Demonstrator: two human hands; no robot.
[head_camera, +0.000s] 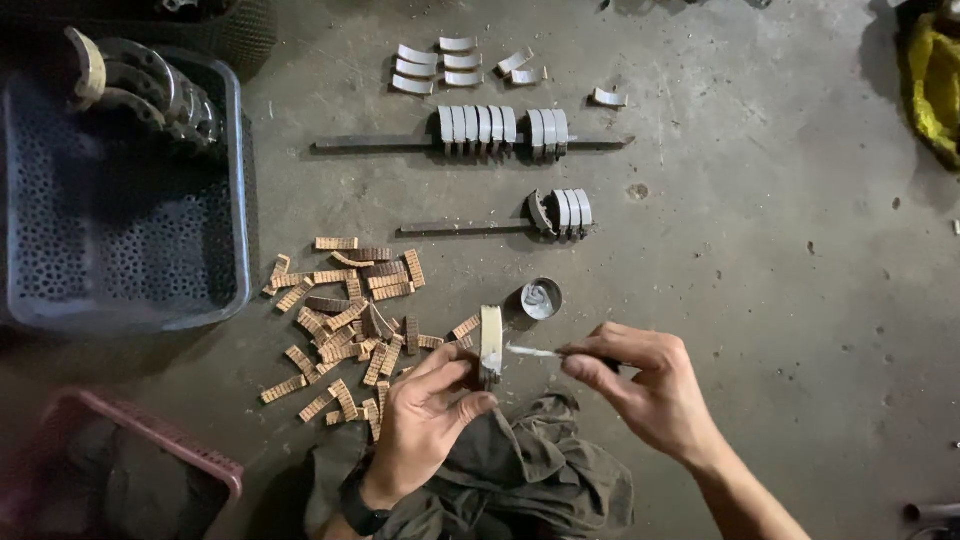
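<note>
While the curved brake shoe is being pinched upright by the left hand, a glue-tipped stick, lying crosswise just right of it, is being gripped by the right hand

One head-worn camera looks steeply down, fairly close, at the concrete floor, corners perhaps dim.

The left hand is covering the lower end of the curved shoe, and its wrist is running off the bottom edge. The right hand is hiding the tool's handle. The blue crate, pink crate and yellow bag are being cut by the frame edges. The small tin's contents are looking too small to tell.
</note>
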